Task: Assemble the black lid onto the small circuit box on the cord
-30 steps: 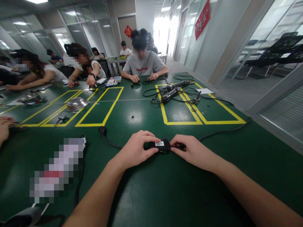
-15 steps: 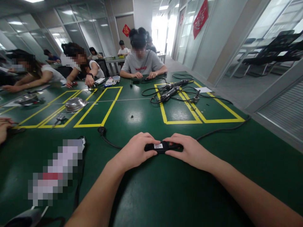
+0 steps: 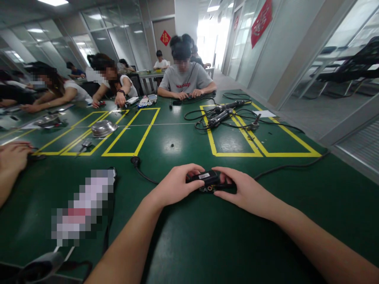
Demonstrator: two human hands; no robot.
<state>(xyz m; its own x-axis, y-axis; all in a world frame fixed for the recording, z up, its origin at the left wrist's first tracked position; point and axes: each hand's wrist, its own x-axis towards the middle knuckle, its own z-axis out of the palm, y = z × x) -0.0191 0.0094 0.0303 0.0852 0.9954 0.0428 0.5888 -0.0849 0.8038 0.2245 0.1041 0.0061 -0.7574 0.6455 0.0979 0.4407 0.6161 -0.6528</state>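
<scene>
Between my hands is a black power adapter. Its top cover (image 3: 208,177), with a white label, is lifted and tilted off the lower half, where a small copper-coloured round part (image 3: 210,188) shows. My left hand (image 3: 177,184) is closed on the cover, thumb along its near edge. Around the right end of the lower half curls my right hand (image 3: 241,189), its thumb at the near side; its exact contact is partly hidden. A black cord with a plug (image 3: 135,161) leads off behind my left hand, and another cord (image 3: 284,164) runs out to the right.
A phone-like blurred item (image 3: 85,205) lies left, near a strap. Yellow tape rectangles (image 3: 136,132) mark the green table (image 3: 189,244). A metal bowl (image 3: 104,128) and black cabled tools (image 3: 220,117) are farther back. A person in grey (image 3: 186,81) sits opposite; another person's hand (image 3: 14,157) is at left.
The adapter's cover has been raised and tipped away from its lower half, exposing the inside. Both hands have shifted slightly right in view, along with the whole scene.
</scene>
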